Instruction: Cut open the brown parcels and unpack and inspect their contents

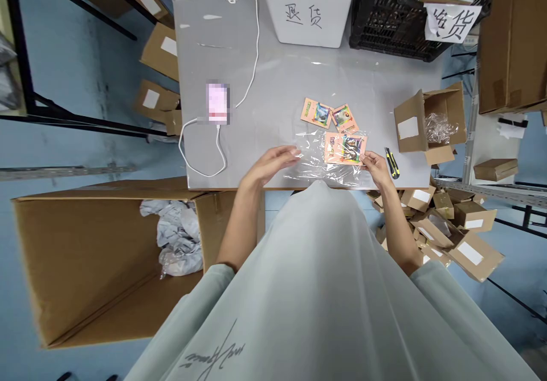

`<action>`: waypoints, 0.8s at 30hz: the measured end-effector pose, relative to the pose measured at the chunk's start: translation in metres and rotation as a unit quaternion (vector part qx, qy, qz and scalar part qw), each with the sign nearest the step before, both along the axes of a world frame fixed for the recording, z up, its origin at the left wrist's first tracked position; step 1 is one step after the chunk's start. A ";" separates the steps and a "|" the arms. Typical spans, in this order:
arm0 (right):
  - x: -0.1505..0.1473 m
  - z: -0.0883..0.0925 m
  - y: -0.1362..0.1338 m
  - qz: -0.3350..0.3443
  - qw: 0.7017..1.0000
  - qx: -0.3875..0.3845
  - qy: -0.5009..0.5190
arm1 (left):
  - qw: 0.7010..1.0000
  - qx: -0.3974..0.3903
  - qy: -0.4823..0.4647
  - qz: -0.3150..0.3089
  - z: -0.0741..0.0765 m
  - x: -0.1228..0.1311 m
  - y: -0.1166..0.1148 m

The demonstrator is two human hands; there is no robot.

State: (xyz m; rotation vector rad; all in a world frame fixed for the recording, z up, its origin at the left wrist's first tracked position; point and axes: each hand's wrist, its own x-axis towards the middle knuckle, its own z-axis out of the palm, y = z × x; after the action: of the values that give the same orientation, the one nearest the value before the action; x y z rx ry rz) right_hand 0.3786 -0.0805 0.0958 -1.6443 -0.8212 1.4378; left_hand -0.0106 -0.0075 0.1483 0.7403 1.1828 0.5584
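An orange card with a colourful picture (334, 148) lies at the table's front, and my right hand (376, 167) pinches its lower right corner. Clear plastic film (311, 156) spreads around and to the left of that card; whether the card is inside it I cannot tell. My left hand (273, 163) is open at the film's left side, fingers stretched out; contact with the film is unclear. Just behind lie two similar orange cards, a left one (315, 112) and a right one (344, 119). Right of my right hand rests a black and yellow utility knife (392, 163).
A phone (217, 103) with a white cable lies on the left of the grey table (273, 85). At the back stand a white bin (307, 25) and a black crate (384, 28). An open carton (410, 125) sits right; a large cardboard box (106, 261) stands lower left.
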 end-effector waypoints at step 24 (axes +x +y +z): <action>-0.025 0.009 -0.008 0.025 1.000 -0.004 0.012 | 0.995 -0.046 -0.084 -0.037 -0.018 0.020 -0.020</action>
State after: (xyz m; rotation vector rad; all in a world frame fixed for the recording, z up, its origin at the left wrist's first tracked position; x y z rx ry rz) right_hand 0.3534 -0.0890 0.1052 -1.6190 -0.8494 1.4938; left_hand 0.0096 -0.0276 0.1299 0.6431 1.0149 0.4911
